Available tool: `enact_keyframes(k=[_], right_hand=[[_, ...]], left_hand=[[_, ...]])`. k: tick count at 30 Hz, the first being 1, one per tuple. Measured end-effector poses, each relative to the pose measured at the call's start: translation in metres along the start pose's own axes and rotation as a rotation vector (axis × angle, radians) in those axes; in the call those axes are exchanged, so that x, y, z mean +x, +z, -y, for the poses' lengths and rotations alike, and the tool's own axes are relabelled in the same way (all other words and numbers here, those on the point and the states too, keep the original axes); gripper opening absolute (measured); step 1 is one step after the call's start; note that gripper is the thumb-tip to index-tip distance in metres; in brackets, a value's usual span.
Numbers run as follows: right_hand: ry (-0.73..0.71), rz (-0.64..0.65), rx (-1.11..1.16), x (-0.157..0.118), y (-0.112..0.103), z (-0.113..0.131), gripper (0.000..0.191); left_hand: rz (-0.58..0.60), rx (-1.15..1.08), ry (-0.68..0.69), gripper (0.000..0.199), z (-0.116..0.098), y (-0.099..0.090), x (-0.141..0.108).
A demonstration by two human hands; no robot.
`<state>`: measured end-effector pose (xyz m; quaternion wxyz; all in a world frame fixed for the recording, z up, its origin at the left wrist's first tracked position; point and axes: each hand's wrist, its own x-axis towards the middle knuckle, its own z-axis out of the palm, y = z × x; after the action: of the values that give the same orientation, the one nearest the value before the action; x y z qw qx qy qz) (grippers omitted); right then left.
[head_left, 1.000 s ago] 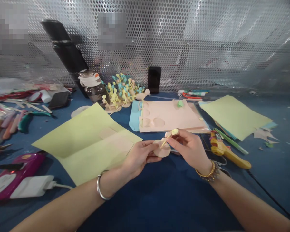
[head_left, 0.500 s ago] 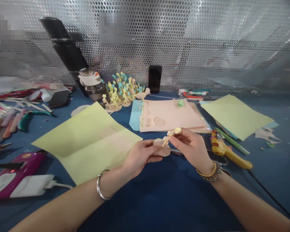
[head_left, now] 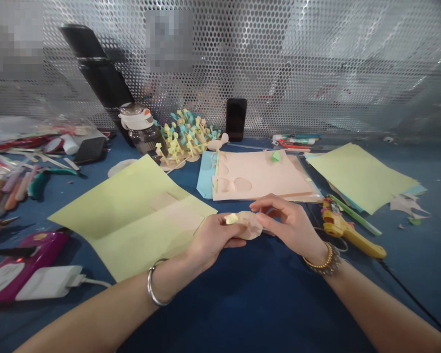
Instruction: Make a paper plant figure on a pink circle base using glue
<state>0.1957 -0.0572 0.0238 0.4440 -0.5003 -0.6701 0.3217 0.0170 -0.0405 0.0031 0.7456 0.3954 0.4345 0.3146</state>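
Between the thumb and fingers of my left hand [head_left: 215, 238] is a pale round paper disc [head_left: 253, 226], held just above the blue table. A small pale-yellow paper piece [head_left: 232, 218] rests at my left thumb, over the disc's left side; its lower part is hidden. My right hand [head_left: 288, 223] is at the disc's right edge, with thumb and forefinger slightly apart and nothing visible between them. Behind the hands, a pale pink sheet [head_left: 264, 171] with round cut-outs tops a paper stack.
Yellow-green folded paper [head_left: 132, 220] spreads out at left, beside a magenta power strip [head_left: 40, 250]. A yellow glue gun [head_left: 353, 238] lies at right, near a paper pile [head_left: 363, 176]. Small paper flowers [head_left: 187, 135] stand at the back by a bottle [head_left: 141, 127] and an upright phone [head_left: 236, 119].
The small yellow piece has gone from my right fingers to my left thumb, over the disc. My right fingers have lowered to the disc's edge and parted.
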Motion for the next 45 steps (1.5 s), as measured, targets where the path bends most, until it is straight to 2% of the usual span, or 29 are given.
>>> enact_keyframes(k=[4, 8, 15, 23, 38, 45], right_hand=[[-0.032, 0.095, -0.062, 0.0000, 0.0015, 0.0011, 0.014], [-0.066, 0.121, -0.116, 0.0000, 0.0014, 0.0010, 0.011], [-0.079, 0.109, -0.129, -0.0016, 0.0029, 0.0019, 0.013], [-0.096, 0.072, -0.123, -0.0009, 0.0018, -0.0032, 0.005], [-0.070, 0.087, -0.102, -0.0014, 0.0045, -0.0016, 0.005], [-0.136, 0.116, -0.113, -0.0037, 0.0064, 0.0019, 0.015]], left_hand=[[0.008, 0.034, -0.012, 0.013, -0.0015, 0.0012, -0.0009], [0.001, 0.045, -0.015, 0.013, -0.0008, 0.0009, -0.0008], [0.015, 0.062, -0.001, 0.015, 0.0024, 0.0008, 0.0007], [0.005, 0.077, -0.001, 0.014, -0.0045, 0.0039, -0.0039], [0.018, 0.049, 0.001, 0.016, -0.0032, 0.0019, -0.0023], [0.026, 0.085, 0.020, 0.015, -0.0039, 0.0043, -0.0038]])
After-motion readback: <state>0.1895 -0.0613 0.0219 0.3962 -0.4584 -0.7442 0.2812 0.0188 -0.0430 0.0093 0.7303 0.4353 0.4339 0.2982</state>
